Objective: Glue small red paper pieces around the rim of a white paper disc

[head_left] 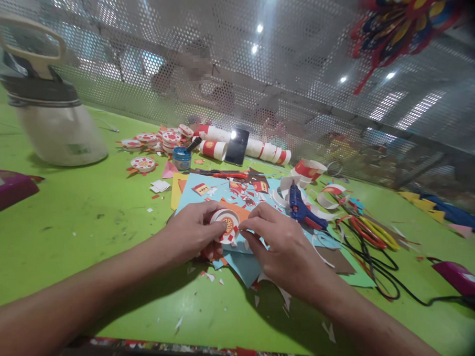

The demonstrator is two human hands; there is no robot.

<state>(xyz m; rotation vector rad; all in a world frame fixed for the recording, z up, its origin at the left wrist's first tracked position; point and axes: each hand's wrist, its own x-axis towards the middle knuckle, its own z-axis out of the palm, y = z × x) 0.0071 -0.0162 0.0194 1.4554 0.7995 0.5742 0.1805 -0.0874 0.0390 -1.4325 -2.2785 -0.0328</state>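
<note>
My left hand (194, 229) is closed on a round white paper disc (229, 234), which looks like a cut-off cup bottom. Red patches and an orange printed emblem mark its face, and the left thumb presses on it. My right hand (282, 241) pinches at the disc's right edge; whatever is between its fingertips is too small to make out. Beneath both hands lie light blue paper sheets (199, 200) strewn with red and white scraps. A blue hot glue gun (302, 209) rests just beyond the right hand.
Finished-looking red and white discs (170, 139) are piled at the back left, near a blue paint jar (182, 158). Stacked paper cups (255, 145), a phone (236, 145) and orange-handled scissors (231, 174) lie behind. Cables (377, 266) tangle at right; a sprayer bottle (53, 112) stands left.
</note>
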